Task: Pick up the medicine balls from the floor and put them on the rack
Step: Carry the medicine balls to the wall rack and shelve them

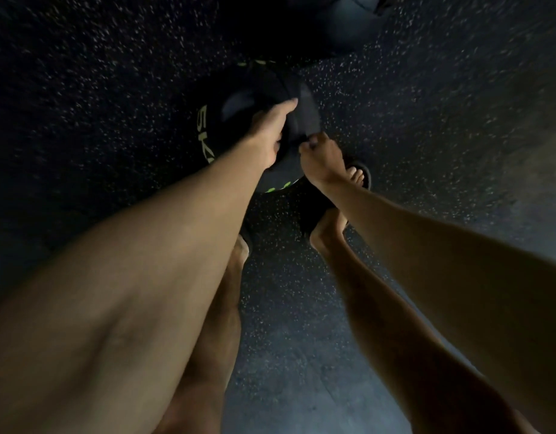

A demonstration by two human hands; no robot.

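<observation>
Nearest to us, our two bare forearms reach down and forward, and below them our legs stand on the dark speckled rubber floor [411,126], feet in black open-toed sandals [362,175] planted apart — a stance that lets us bend over the load. Between the arms sits the black round medicine ball with yellow-green lettering [236,120]; whether it rests on the floor or is just off it, we cannot tell. Our left hand [270,133] lies over its near top, fingers curled around the curve. Our right hand [319,158] is closed at the ball's right side, its fingers seemingly pinching a dark flap or handle there, though the dim light hides the contact. We judge that two hands go on because the ball is heavy and smooth. Farther off, at the top edge, a second dark rounded ball [342,23] waits on the floor — no rack is in view.
</observation>
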